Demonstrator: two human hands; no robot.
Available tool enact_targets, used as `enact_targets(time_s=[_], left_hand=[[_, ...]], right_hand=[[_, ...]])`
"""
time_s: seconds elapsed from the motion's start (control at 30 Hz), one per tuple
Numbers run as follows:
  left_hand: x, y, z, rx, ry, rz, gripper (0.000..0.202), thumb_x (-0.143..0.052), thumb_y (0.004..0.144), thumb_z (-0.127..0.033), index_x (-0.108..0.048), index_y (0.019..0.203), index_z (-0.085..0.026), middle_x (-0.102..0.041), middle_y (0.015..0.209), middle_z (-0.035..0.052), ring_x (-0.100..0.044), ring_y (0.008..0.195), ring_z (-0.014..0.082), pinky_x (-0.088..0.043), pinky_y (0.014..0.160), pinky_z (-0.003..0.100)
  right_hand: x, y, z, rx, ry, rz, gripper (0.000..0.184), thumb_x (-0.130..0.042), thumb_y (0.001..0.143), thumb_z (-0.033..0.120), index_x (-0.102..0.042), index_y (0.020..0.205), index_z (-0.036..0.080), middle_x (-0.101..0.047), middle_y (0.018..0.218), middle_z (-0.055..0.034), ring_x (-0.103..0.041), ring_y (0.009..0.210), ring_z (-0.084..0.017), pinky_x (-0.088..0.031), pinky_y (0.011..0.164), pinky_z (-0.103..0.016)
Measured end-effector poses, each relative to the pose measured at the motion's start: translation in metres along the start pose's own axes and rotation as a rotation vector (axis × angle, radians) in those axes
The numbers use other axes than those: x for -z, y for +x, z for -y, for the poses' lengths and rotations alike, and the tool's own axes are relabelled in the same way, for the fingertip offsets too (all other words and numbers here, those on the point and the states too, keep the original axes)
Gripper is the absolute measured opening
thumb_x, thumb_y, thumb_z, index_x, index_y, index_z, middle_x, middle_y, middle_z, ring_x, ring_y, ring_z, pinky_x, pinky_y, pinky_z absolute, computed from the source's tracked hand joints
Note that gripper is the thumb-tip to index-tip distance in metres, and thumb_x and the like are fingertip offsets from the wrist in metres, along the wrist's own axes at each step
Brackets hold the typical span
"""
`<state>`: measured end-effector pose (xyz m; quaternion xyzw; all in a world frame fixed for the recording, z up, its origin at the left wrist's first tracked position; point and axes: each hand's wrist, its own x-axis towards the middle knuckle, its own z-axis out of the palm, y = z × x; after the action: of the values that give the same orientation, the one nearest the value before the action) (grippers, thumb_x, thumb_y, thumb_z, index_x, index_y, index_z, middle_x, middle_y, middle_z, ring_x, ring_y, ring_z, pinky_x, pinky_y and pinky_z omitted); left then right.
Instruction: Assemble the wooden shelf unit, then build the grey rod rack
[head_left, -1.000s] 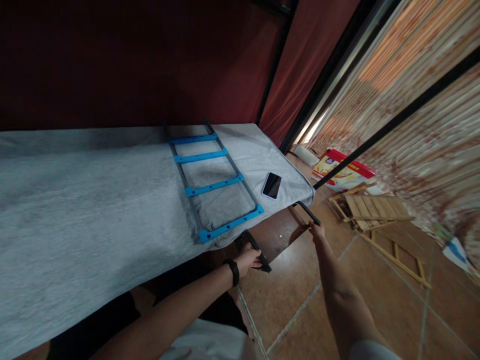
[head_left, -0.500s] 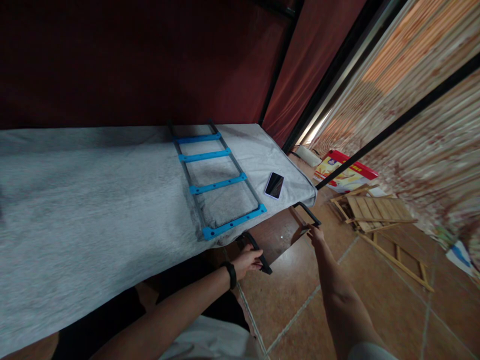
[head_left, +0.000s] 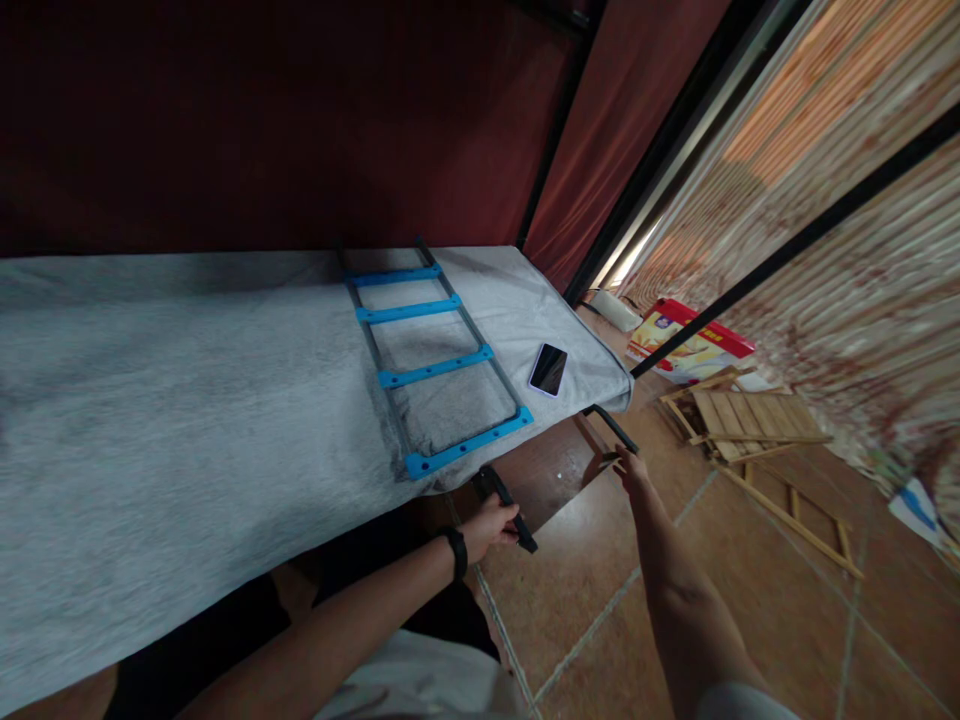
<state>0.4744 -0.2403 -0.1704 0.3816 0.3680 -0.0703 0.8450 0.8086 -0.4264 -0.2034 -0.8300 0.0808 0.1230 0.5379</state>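
Note:
A dark brown board [head_left: 541,468] is partly visible below the edge of the bed, with a black bar on each side. My left hand [head_left: 491,527] wears a black wristband and is closed around the left black bar [head_left: 517,517]. On the far side, the fingers of my right hand [head_left: 630,466] are closed at the lower end of the right black bar [head_left: 613,428]. Part of the board's near side is hidden by the grey bed cover. A frame with blue crossbars and grey side tubes [head_left: 436,379] lies flat on the bed above my hands.
The bed has a grey cover [head_left: 187,420]. A phone [head_left: 548,370] lies near its right end. On the tiled floor [head_left: 675,610] are a folded wooden chair [head_left: 757,415] and a red and yellow box [head_left: 686,345]. A black pole [head_left: 795,235] rises at the bed's corner.
Both hands and the black bars have shifted slightly to the left, and the right bar sits a little lower. My grip looks the same; the blue frame and phone stay put.

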Motion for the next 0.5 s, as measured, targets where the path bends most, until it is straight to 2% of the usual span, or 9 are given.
enact_targets(time_s=[0.27, 0.5], left_hand=[[-0.012, -0.003, -0.02, 0.002, 0.063, -0.061, 0.011, -0.055, 0.095, -0.022, -0.046, 0.1, -0.018, -0.067, 0.083, 0.0053, -0.069, 0.076, 0.0161, -0.056, 0.079, 0.034], [-0.02, 0.014, -0.033, 0.056, 0.111, -0.101, 0.019, -0.063, 0.09, -0.023, -0.048, 0.099, -0.017, -0.066, 0.081, 0.0059, -0.071, 0.082, 0.021, -0.059, 0.079, 0.038]], right_hand=[[0.0, 0.007, 0.0, 0.075, 0.027, -0.053, 0.033, -0.069, 0.058, 0.043, -0.057, 0.08, 0.021, -0.056, 0.07, 0.0034, -0.058, 0.071, -0.015, -0.048, 0.057, -0.023], [0.002, 0.018, -0.002, 0.108, 0.027, -0.062, 0.032, -0.069, 0.059, 0.042, -0.056, 0.081, 0.022, -0.054, 0.068, 0.0042, -0.056, 0.068, -0.015, -0.048, 0.055, -0.023]])
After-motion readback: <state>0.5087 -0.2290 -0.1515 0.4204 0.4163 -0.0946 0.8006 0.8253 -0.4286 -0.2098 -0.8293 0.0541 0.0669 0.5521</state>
